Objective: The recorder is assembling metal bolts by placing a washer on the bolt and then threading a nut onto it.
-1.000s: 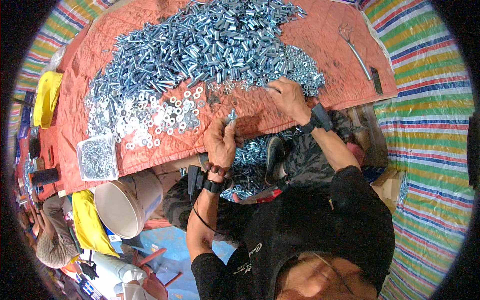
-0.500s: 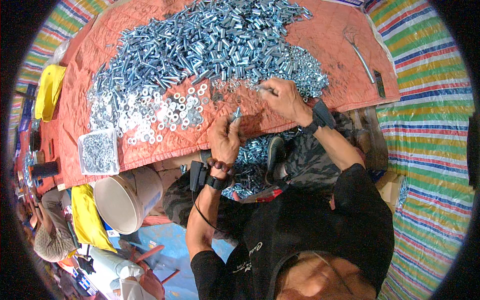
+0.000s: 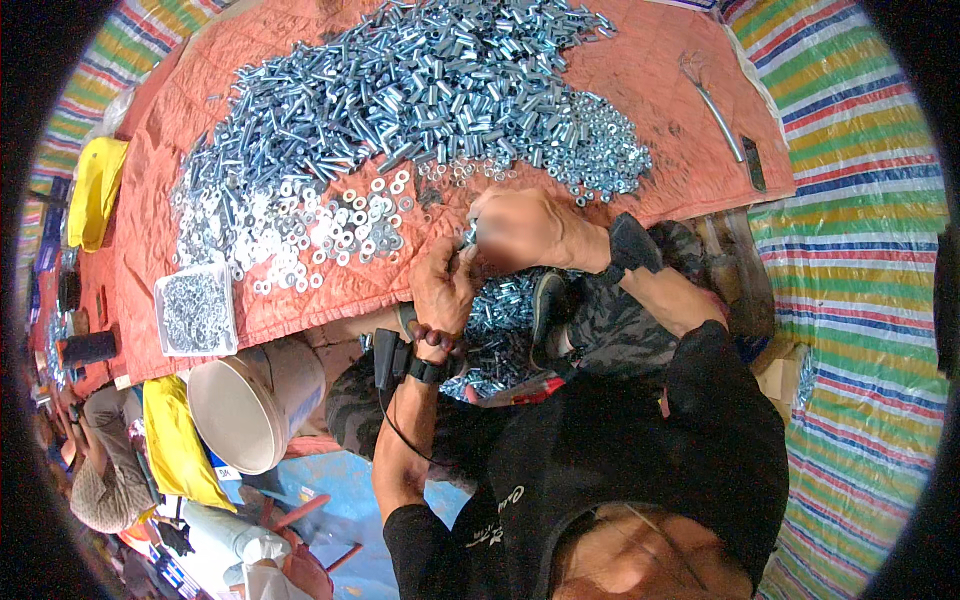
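My left hand [image 3: 442, 285] is closed in a pinch around a small upright metal bolt [image 3: 469, 238], just above the near edge of the red quilted cloth [image 3: 690, 190]. Right beside it, my right hand [image 3: 530, 228] reaches over the top of the bolt; motion smears its fingers, and whatever they hold is hidden. Beyond the hands lies a wide heap of silver metal sleeves [image 3: 430, 90]. Flat washers [image 3: 345, 225] spread to the left of my hands, small rings [image 3: 465, 172] lie just ahead, and hex nuts [image 3: 605, 150] are piled to the right.
A square white tub [image 3: 232, 305] of small metal parts stands at the cloth's left edge, above a white bucket [image 3: 235, 415]. A metal-handled tool [image 3: 722, 120] and a dark flat piece [image 3: 755, 165] lie far right. More metal pieces [image 3: 505, 310] are heaped between my legs.
My right hand has come left and nearer, from beside the nuts and small rings to the bolt in my left hand. The left hand keeps its pinch in nearly the same place.
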Tool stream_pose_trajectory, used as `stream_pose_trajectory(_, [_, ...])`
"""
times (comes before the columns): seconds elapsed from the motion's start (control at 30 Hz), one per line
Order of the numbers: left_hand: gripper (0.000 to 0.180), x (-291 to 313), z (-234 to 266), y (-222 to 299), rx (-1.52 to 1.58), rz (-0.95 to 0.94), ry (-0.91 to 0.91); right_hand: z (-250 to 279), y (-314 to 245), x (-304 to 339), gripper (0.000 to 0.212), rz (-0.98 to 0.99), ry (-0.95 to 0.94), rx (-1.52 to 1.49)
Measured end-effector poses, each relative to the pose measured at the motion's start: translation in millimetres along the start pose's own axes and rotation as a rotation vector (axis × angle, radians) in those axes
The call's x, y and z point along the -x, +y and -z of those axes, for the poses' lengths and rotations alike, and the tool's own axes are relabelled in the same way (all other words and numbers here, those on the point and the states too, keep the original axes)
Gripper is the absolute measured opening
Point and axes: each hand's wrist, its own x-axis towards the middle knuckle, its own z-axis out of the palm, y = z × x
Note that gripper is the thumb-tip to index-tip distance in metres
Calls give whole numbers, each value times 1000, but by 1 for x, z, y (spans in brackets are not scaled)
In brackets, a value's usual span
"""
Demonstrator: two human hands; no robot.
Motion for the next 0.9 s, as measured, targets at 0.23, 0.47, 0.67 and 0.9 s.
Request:
stream_pose_trajectory(0.23, [12, 3, 4, 3, 357, 159, -162, 4, -3, 2, 21, 81, 25, -99])
stream_pose_trajectory(0.47, [4, 2, 8, 9, -61, -203, 5, 4, -8, 3, 19, 56, -7, 35])
stream_pose_trajectory(0.67, [19, 0, 5, 4, -207, -258, -8, -3, -8, 15, 46, -263, 2, 198])
stream_pose_trajectory(0.9, [16, 2, 7, 6, -129, -169, 35, -18, -27, 19, 59, -328, 320, -106])
